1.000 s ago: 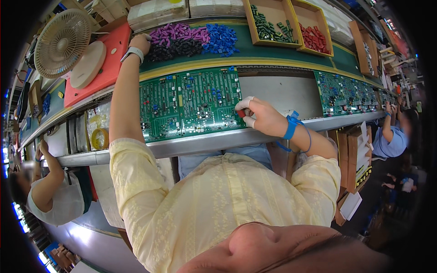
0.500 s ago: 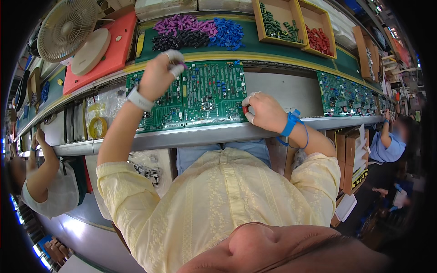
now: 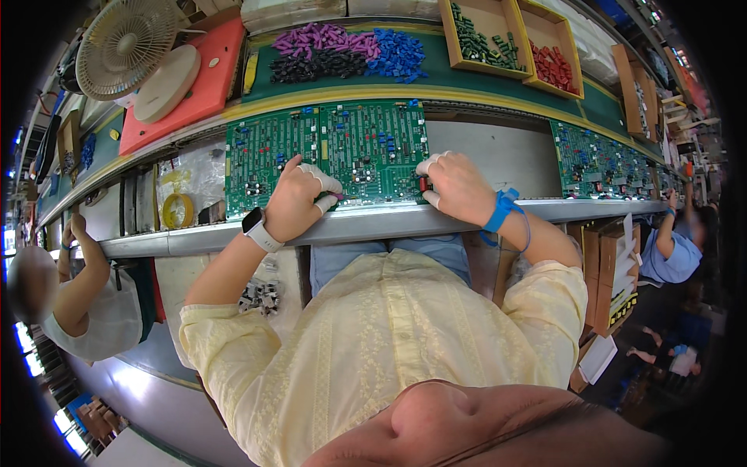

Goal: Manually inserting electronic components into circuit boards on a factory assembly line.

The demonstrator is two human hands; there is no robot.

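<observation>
Two green circuit boards, a left one (image 3: 268, 148) and a right one (image 3: 366, 140), lie side by side in front of me, covered with small electronic parts. My left hand (image 3: 299, 198), with white finger cots, is over the near edge where the boards meet. Its thumb and finger pinch a small purple part (image 3: 336, 194), mostly hidden by the fingertips. At the right board's near right corner, my right hand (image 3: 459, 183) grips a small red part (image 3: 423, 184) at the board's surface. A blue strap circles that wrist.
Beyond the boards lie piles of purple (image 3: 323, 40), black (image 3: 315, 68) and blue parts (image 3: 397, 56). Boxes of green (image 3: 482, 43) and red parts (image 3: 552, 68) stand at the far right. More boards (image 3: 599, 159) are further right. A fan (image 3: 128, 43) and yellow tape roll (image 3: 177, 210) are left.
My left hand has come back from near the part piles to the boards' near edge, with the purple part. My right hand stays at the right board's corner.
</observation>
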